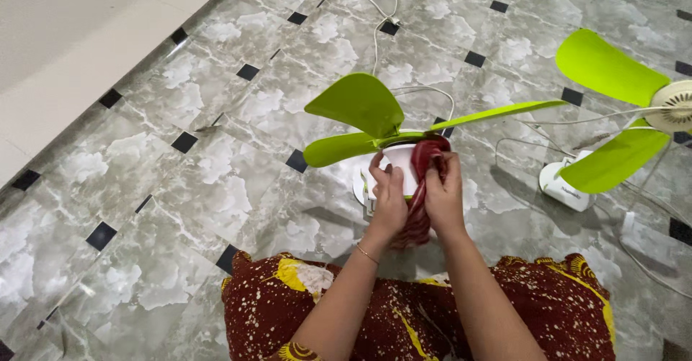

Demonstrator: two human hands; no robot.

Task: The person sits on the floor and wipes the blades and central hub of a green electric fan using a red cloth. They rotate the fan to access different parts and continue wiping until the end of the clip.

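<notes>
Fingers of left hand (pixel 388 197) pinch white fan motor housing (pixel 401 166); right hand (pixel 445 192) fingers, pressed together, clamp dark red cloth (pixel 425 161) against housing, below green blades (pixel 360 105).

No packages, signs or screens show anywhere in the view. The only label-like mark is a small line of dark print on the white base unit (pixel 566 186) of the second fan, which lies on the tiled floor at the right, below that fan's green blades. The print sits on the unit's upper face, a short grey strip against plain white plastic, too small to make out in detail.
</notes>
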